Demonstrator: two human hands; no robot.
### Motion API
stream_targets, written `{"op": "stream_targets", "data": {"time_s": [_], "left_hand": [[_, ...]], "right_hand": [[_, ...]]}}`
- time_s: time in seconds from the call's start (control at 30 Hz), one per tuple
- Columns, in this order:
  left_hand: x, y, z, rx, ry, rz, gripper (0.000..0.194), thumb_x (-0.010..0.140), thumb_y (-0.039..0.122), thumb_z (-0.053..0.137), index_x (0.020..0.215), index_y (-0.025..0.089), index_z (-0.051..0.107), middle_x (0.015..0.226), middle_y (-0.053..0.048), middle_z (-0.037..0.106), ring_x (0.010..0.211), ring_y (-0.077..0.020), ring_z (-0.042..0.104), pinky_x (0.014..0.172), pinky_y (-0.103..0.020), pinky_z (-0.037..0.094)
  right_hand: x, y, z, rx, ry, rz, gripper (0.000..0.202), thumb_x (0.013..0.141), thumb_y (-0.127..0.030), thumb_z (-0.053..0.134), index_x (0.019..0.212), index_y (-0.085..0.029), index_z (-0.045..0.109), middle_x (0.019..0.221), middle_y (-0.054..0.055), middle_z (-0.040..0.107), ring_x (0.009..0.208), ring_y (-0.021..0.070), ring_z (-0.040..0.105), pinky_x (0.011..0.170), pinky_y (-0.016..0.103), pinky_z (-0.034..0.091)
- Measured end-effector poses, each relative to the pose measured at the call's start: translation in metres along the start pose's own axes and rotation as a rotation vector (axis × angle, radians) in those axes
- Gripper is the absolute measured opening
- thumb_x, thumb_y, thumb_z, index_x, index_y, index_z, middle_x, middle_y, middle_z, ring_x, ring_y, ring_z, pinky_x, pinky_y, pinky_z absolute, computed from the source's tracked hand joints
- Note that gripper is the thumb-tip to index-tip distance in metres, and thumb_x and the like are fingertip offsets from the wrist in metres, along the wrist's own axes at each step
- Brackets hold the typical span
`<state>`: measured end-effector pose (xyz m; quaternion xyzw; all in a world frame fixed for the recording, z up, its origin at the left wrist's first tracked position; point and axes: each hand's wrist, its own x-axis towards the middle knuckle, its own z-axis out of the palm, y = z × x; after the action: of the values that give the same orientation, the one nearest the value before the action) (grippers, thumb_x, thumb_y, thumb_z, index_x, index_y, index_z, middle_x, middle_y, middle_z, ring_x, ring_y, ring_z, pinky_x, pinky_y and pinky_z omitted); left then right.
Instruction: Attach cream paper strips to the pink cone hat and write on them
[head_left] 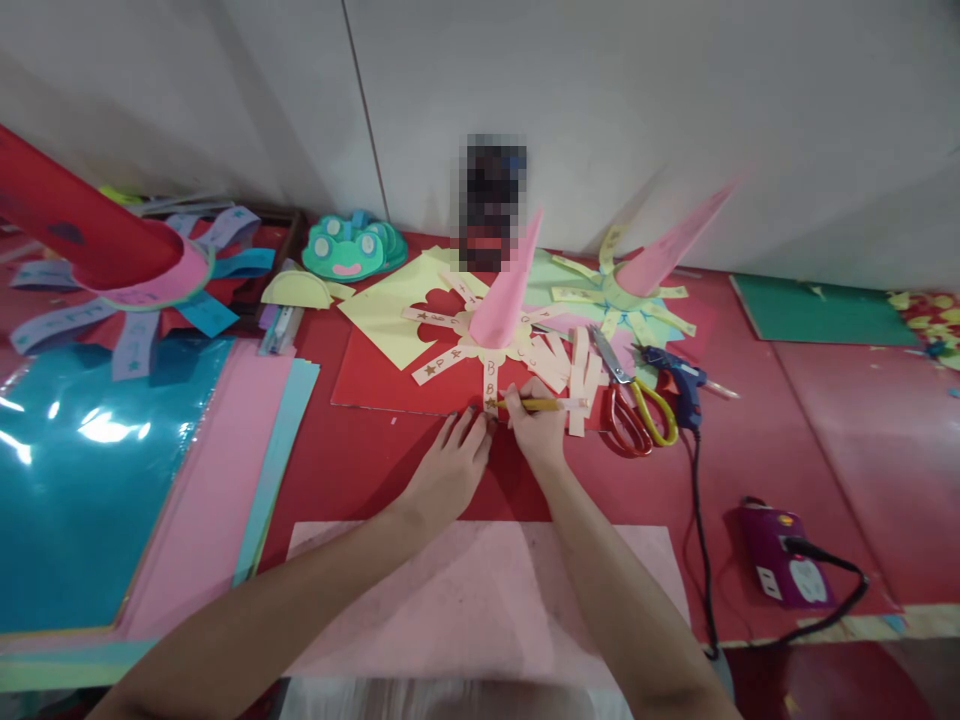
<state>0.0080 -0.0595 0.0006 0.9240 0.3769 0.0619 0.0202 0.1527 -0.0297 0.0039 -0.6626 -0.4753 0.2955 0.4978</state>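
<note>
My right hand (538, 432) grips a yellow pen (543, 405), its tip on a star drawn at the end of a pale paper strip (490, 378). That strip, lettered in brown, radiates from a flower-shaped base with a pink paper cone (504, 300) standing on it. My left hand (452, 458) lies with fingers stretched out, fingertips close to the end of the same strip. Beneath the flower is a red sheet (375, 370). Loose pale strips (579, 375) lie just right of the right hand, beside scissors (630, 405) with red and yellow handles.
A blue glue gun (679, 378) is corded toward a purple power box (784, 555). A second pink cone (679, 245) stands behind. Green frog cutouts (349, 248) lie near the wall, and a red tube with strips (97, 230) sits left. Coloured sheets (217, 490) are stacked left.
</note>
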Motion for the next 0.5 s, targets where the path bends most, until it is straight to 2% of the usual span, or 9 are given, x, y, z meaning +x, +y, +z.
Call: {"op": "stream_targets", "data": {"time_s": [0.2,0.37,0.5], "left_hand": [[0.0003,-0.0003,-0.0021,-0.003,0.000,0.005,0.040,0.087,0.008,0.037,0.124,0.005,0.051,0.129,-0.017,0.051,0.123,-0.0300,0.047,0.105,-0.044,0.037],[0.0005,-0.0001,-0.0026,0.007,-0.015,0.007,0.038,0.088,0.010,0.036,0.121,0.007,0.053,0.130,-0.016,0.051,0.123,-0.0291,0.046,0.105,-0.044,0.037],[0.0004,0.0000,-0.0021,0.003,-0.003,0.009,0.037,0.088,0.009,0.037,0.120,0.006,0.054,0.129,-0.017,0.052,0.123,-0.0292,0.046,0.105,-0.044,0.037]], "right_hand": [[0.0012,0.0005,0.0000,-0.008,0.018,-0.024,0.033,0.079,-0.035,0.050,0.054,-0.023,0.031,0.040,-0.009,0.034,0.038,0.0071,0.037,0.039,0.020,0.031],[-0.0004,-0.0023,-0.0008,0.005,-0.005,0.002,0.036,0.080,-0.043,0.051,0.056,-0.023,0.034,0.040,-0.008,0.041,0.037,0.0076,0.042,0.040,0.020,0.033],[-0.0007,-0.0017,-0.0013,0.017,-0.037,-0.009,0.035,0.081,-0.043,0.052,0.056,-0.022,0.037,0.040,-0.008,0.045,0.038,0.0080,0.045,0.042,0.020,0.036]]}}
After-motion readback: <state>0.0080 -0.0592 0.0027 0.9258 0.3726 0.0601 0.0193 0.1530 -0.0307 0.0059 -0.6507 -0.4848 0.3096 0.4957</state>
